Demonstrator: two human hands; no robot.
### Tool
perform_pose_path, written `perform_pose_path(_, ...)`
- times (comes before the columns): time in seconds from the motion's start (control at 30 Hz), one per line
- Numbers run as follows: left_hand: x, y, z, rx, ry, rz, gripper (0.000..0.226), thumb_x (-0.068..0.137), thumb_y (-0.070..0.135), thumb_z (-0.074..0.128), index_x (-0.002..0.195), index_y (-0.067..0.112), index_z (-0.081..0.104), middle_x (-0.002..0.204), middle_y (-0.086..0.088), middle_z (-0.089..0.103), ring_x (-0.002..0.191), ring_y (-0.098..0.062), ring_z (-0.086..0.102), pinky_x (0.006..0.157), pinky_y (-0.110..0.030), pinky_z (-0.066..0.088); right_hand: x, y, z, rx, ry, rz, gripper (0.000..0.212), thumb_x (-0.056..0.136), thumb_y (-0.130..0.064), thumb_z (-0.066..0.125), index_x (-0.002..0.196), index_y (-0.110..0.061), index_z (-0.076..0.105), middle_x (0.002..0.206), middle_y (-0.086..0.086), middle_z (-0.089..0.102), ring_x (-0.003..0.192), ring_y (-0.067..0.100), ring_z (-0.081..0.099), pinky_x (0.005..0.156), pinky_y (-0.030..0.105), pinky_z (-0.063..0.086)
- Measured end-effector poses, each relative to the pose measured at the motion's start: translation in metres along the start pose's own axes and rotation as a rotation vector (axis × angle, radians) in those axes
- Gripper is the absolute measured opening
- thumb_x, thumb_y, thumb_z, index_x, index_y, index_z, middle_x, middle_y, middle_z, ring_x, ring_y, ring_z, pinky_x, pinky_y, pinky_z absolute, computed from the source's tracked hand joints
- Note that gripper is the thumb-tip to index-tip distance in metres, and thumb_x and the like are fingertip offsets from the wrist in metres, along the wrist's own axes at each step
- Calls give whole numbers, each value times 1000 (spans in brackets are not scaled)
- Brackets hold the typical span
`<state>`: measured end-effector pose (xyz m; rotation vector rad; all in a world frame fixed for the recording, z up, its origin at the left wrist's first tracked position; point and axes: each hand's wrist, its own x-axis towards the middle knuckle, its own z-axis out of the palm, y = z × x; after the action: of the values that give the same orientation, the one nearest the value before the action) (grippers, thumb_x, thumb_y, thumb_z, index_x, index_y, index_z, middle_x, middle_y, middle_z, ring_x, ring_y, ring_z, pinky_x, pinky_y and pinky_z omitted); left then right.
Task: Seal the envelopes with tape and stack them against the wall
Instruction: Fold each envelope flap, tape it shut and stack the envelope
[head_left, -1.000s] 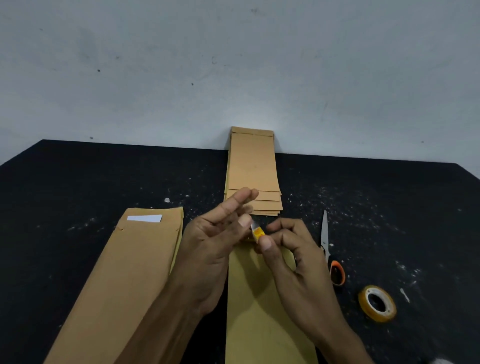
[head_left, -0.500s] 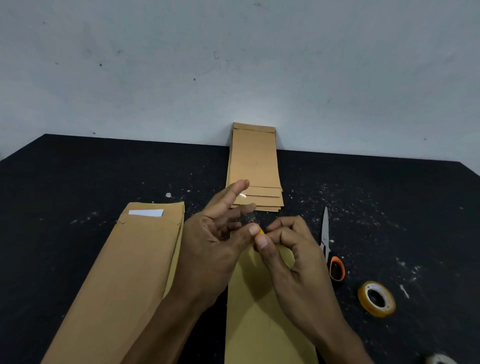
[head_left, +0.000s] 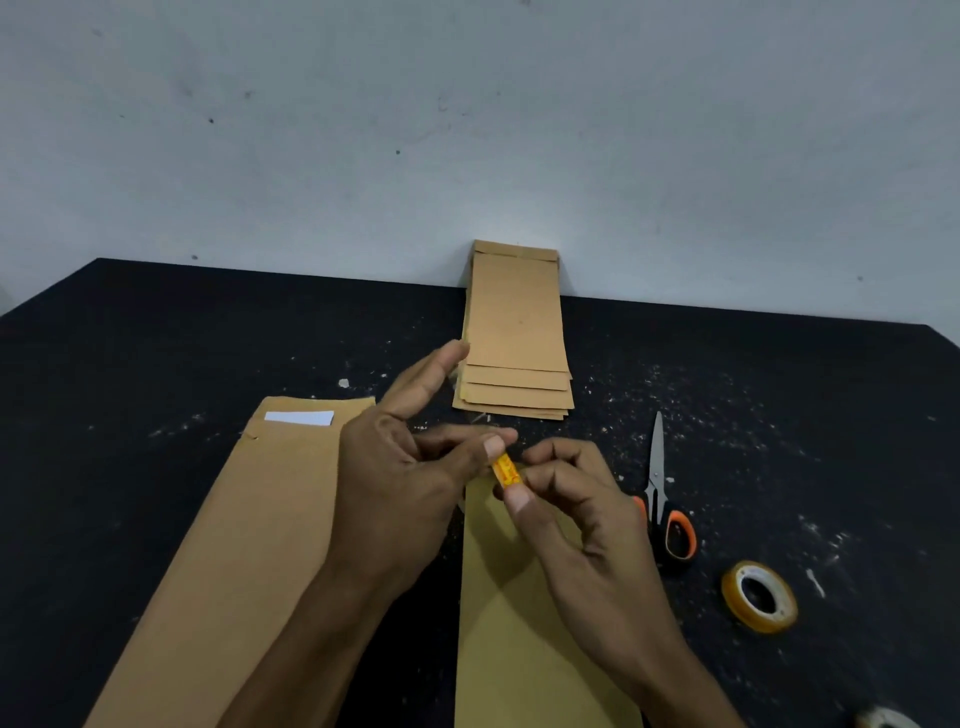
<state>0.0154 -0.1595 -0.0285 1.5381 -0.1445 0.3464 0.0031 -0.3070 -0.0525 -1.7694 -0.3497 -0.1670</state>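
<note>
A short yellow piece of tape (head_left: 505, 470) is stretched between my two hands above the top end of a brown envelope (head_left: 524, 623) lying lengthwise in front of me. My left hand (head_left: 410, 462) pinches one end with thumb and a finger, its index finger pointing up. My right hand (head_left: 576, 514) pinches the other end. A stack of several brown envelopes (head_left: 517, 332) leans against the wall (head_left: 467, 130). The envelope's flap is hidden behind my hands.
Another pile of brown envelopes (head_left: 249, 551) with a white slip lies at the left. Orange-handled scissors (head_left: 662, 493) and a yellow tape roll (head_left: 758, 596) lie at the right on the black table (head_left: 130, 364). Another roll (head_left: 883, 719) peeks in at the bottom right.
The tape piece, nearly hidden between the fingertips half a second ago, now shows stretched between my hands. My left index finger has lifted higher.
</note>
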Motion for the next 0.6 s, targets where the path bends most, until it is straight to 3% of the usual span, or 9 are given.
perform_pose_path(0.13, 2, 1, -2, 14, 65, 43, 74, 75, -10, 76, 140, 15, 53, 131, -15, 63, 86, -11, 75, 80, -10, 53, 0, -1, 4, -16, -19, 14, 32, 88, -55, 54, 74, -32, 70, 102, -12, 55, 106, 12, 57, 83, 13, 44)
perform_pose_path(0.23, 3, 2, -5, 10, 92, 85, 75, 76, -9, 76, 142, 15, 50, 140, -4, 58, 87, -13, 75, 83, -21, 57, -1, 0, 7, -28, 5, 29, 41, 88, -61, 52, 67, -29, 69, 97, -11, 55, 101, 12, 58, 79, 16, 47)
perform_pose_path(0.33, 4, 1, -5, -23, 40, 78, 87, 74, -12, 76, 148, 18, 41, 148, -7, 50, 97, -13, 73, 84, -27, 59, 0, 2, 5, -47, 28, 20, 36, 87, -61, 53, 74, -32, 70, 98, -11, 55, 103, 13, 58, 82, 18, 48)
perform_pose_path(0.4, 4, 1, -2, -30, 3, 65, 96, 71, -16, 77, 151, 19, 36, 154, 7, 39, 103, -13, 71, 81, -30, 60, 0, 3, 3, -35, 19, 19, 33, 88, -60, 54, 79, -33, 71, 100, -11, 55, 104, 13, 58, 82, 19, 49)
perform_pose_path(0.6, 4, -1, 2, -6, -36, 22, 107, 66, -15, 82, 153, 19, 31, 152, 19, 35, 103, -13, 70, 80, -36, 62, -1, 1, -3, -43, 6, 34, 30, 94, -50, 60, 75, -29, 72, 100, -13, 57, 102, 11, 58, 78, 15, 49)
